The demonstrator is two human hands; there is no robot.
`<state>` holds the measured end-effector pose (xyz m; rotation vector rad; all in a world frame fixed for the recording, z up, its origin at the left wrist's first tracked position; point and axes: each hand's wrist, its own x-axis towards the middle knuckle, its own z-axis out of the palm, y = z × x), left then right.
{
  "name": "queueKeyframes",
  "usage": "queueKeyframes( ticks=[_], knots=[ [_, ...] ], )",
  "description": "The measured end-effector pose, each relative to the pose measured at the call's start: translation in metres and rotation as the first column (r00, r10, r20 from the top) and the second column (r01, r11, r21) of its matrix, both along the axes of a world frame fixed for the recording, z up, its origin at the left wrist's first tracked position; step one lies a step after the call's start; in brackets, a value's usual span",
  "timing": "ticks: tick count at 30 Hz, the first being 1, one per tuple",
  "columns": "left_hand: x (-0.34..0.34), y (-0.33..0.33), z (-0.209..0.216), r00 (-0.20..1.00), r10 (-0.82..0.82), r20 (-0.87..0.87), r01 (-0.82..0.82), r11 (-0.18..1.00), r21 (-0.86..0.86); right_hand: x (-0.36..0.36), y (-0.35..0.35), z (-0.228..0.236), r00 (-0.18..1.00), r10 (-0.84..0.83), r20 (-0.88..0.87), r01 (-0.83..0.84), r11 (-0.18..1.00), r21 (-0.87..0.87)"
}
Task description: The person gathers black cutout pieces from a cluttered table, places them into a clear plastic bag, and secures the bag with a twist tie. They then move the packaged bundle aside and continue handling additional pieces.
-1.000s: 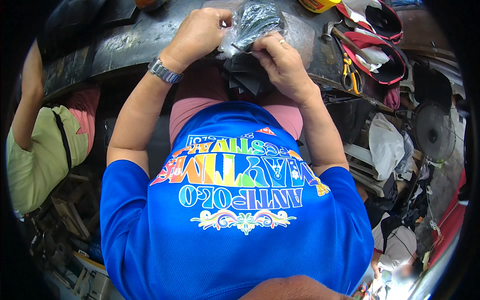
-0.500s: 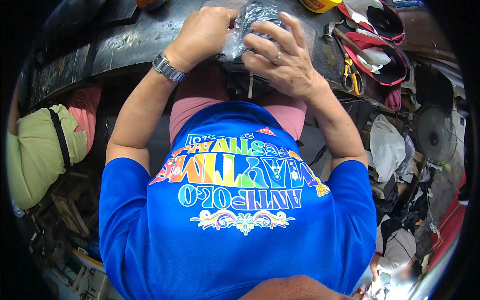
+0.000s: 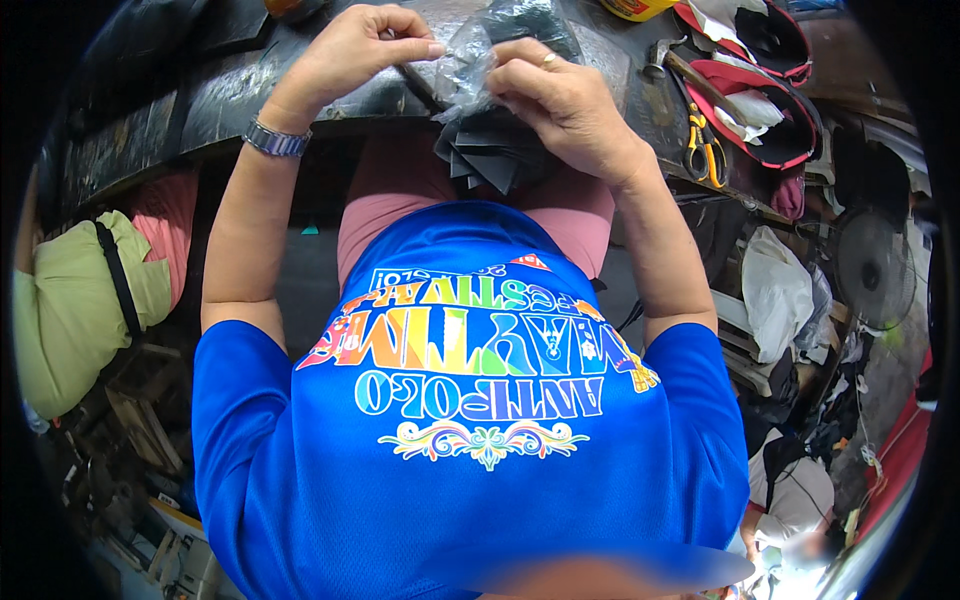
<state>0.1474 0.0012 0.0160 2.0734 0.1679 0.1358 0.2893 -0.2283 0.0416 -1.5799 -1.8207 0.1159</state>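
A crinkled clear plastic bag (image 3: 466,72) lies at the front of the dark workbench, between my hands. My left hand (image 3: 365,50), with a metal watch on its wrist, has thumb and finger pinched together at the bag's left edge. On the other side, my right hand (image 3: 570,105) grips the bag with bent fingers; a ring shows on one of them. Below the bag, several flat black pieces (image 3: 490,150) stick out fanned over the bench edge, above my lap. My right hand partly covers them, and whether they are inside the bag is unclear.
To the right on the workbench (image 3: 230,95) are a hammer (image 3: 690,70), orange-handled scissors (image 3: 705,150) and red-edged black shoe-like pieces (image 3: 770,115). A yellow tub (image 3: 640,8) stands at the far edge. Another person (image 3: 85,290) sits at left; a fan (image 3: 870,270) stands at right.
My left hand has moved left and up, away from my right. My right hand's spread fingers have closed on the bag. The black pieces now show below the bag.
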Motion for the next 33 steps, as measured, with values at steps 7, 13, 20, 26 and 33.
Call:
queueKeyframes(
  ticks=[7,13,20,26,33],
  knots=[
    [-0.002,-0.009,-0.024,0.976,0.141,0.166,-0.050,0.888,-0.458,-0.003,0.004,0.006,0.999,0.008,0.039,-0.007,0.999,-0.036],
    [0.005,-0.048,-0.018,0.920,0.226,0.321,-0.038,0.866,-0.499,-0.008,0.006,0.012,0.996,-0.029,0.090,0.039,0.993,-0.111],
    [0.003,-0.081,-0.009,0.891,0.201,0.407,-0.102,0.962,-0.252,-0.008,-0.003,-0.002,0.958,-0.116,-0.261,0.093,0.991,-0.099],
    [-0.006,-0.077,-0.017,0.880,0.132,0.457,-0.197,0.976,0.097,-0.005,0.003,-0.013,0.881,-0.096,-0.463,0.119,0.993,0.020],
    [-0.006,-0.084,-0.021,0.838,0.143,0.527,-0.222,0.971,0.089,-0.015,0.007,-0.009,0.863,-0.240,-0.445,0.243,0.969,-0.051]
  ],
)
